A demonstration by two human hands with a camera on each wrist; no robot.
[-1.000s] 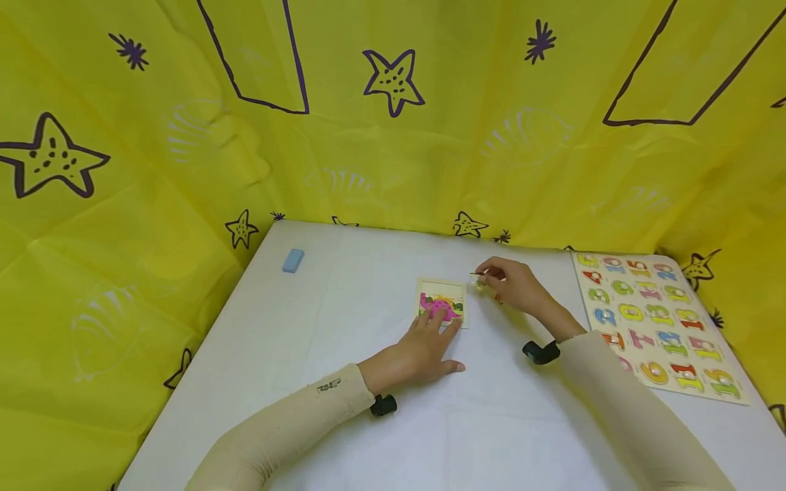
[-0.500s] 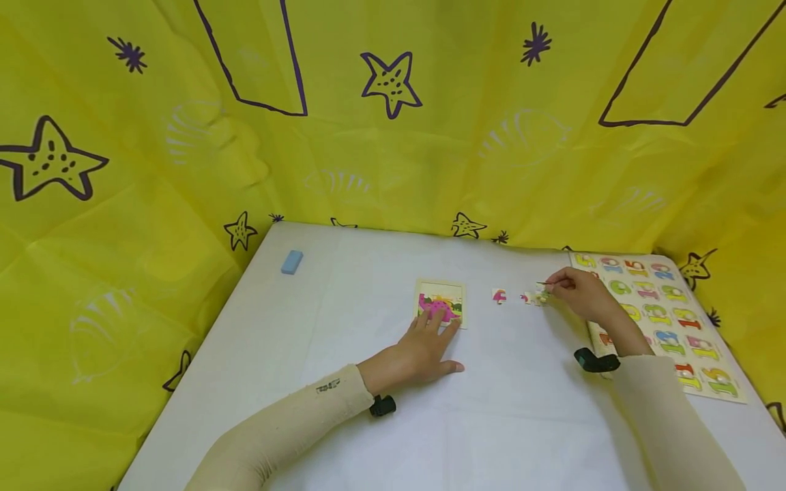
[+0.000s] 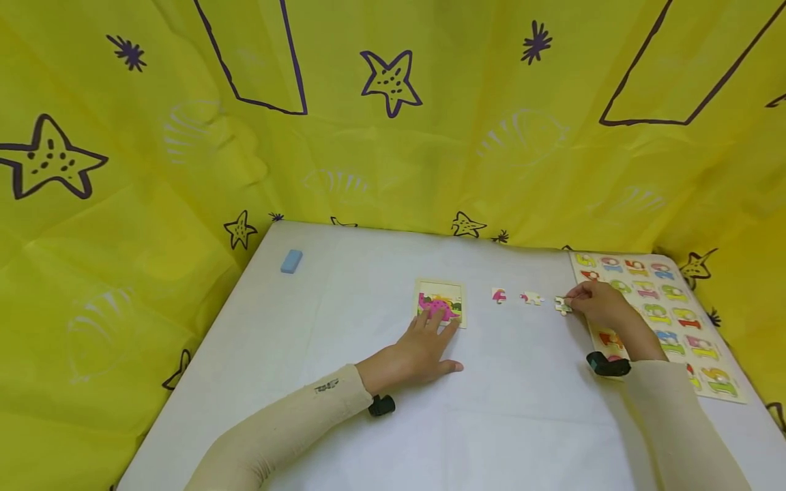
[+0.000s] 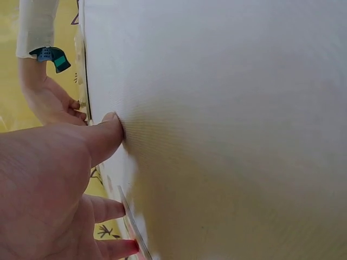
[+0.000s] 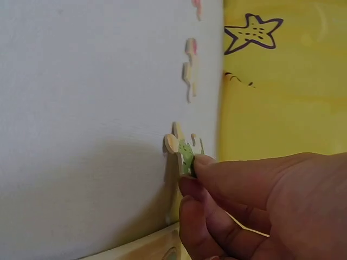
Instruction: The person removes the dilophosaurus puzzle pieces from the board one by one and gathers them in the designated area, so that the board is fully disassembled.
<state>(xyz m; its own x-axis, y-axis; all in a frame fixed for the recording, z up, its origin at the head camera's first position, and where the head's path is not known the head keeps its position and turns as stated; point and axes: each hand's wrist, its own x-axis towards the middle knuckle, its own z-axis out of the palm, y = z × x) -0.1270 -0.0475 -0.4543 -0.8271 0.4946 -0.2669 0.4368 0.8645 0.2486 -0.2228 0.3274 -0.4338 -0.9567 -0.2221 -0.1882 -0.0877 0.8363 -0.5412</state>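
The right hand (image 3: 598, 305) pinches one piece (image 3: 561, 306) between thumb and finger; the left hand (image 3: 420, 351), fingers spread, rests on one frame (image 3: 442, 289) with a pink picture. To the right of the frame, three loose pieces form a row: the first (image 3: 499, 296) and the second (image 3: 531, 298) lie on the desk (image 3: 368, 273), the third is the pinched one. There are also one blue block (image 3: 291, 261) and one number board (image 3: 661, 301). Half a second ago, the third piece was just beside the second; now a gap separates them.

The left hand (image 3: 417, 351) hid part of the pink puzzle (image 3: 443, 300). The right hand (image 3: 604, 308) covered some of the number board (image 3: 669, 320).
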